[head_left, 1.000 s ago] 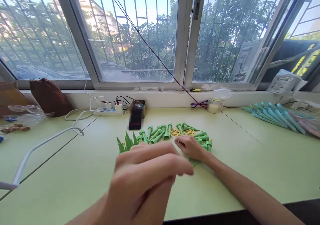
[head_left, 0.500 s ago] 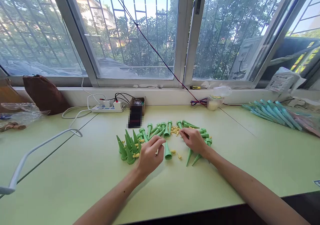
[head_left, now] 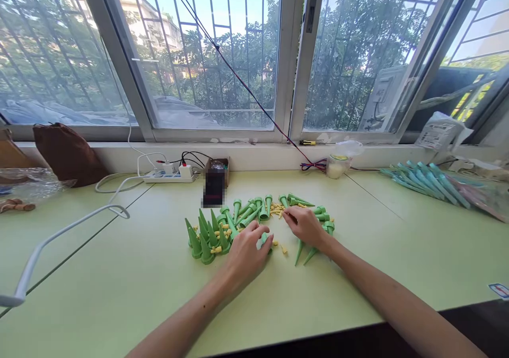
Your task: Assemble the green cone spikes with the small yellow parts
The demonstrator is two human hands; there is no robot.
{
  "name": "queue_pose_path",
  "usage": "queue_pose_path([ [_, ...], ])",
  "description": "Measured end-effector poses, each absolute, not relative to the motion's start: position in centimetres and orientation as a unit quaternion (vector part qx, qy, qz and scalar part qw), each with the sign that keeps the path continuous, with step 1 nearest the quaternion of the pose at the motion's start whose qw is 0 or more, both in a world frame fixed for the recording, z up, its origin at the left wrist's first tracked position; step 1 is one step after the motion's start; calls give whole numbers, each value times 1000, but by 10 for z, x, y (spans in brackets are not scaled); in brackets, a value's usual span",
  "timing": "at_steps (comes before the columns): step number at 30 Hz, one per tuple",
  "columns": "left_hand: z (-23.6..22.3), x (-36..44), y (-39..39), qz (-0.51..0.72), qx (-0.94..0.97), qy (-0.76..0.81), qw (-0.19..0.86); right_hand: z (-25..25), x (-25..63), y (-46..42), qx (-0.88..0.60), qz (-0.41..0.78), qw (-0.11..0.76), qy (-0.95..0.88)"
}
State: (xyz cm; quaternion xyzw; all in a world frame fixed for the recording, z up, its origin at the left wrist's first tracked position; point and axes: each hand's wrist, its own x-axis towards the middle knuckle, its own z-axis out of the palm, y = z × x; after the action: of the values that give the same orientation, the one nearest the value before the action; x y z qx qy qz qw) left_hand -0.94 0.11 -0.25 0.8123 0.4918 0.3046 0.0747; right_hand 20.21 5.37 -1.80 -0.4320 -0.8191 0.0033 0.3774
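Note:
My left hand reaches over a light-green cone lying on the table, thumb and index finger apart on either side of it. The hand covers most of this cone. My right hand is closed, its fingertips pinched at the edge of a pile of small yellow pieces; what they hold is hidden. Several green cones stand point up left of my left hand, with yellow pieces among them. More capped green cones lie in an arc behind my hands. Two loose yellow pieces lie between the hands.
A phone leans on a small box at the back, beside a power strip. A white bent tube crosses the left side. A jar and blue-green plastic packets sit at the back right.
My left hand has swung away from close to the camera, down to the table and then right onto the lying cone. My right hand stays at the yellow pile, still pinched.

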Motion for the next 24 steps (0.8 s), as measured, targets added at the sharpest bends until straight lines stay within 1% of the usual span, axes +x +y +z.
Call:
queue_pose_path([
  [4,-3,-9,1,247,827,497,93,-17,198,50,-398,5,351,-848],
  [10,-7,-9,1,219,841,482,109,-18,195,48,-378,10,338,-862],
  [14,-4,-12,4,237,836,484,98,-17,197,50,-388,11,340,-856],
  [19,4,-25,13,294,796,528,44,-18,198,52,-390,11,344,-854],
  [21,5,-29,16,297,788,538,27,-19,198,53,-388,8,343,-855],
  [24,5,-32,18,292,789,540,28,-21,198,54,-383,8,343,-857],
])
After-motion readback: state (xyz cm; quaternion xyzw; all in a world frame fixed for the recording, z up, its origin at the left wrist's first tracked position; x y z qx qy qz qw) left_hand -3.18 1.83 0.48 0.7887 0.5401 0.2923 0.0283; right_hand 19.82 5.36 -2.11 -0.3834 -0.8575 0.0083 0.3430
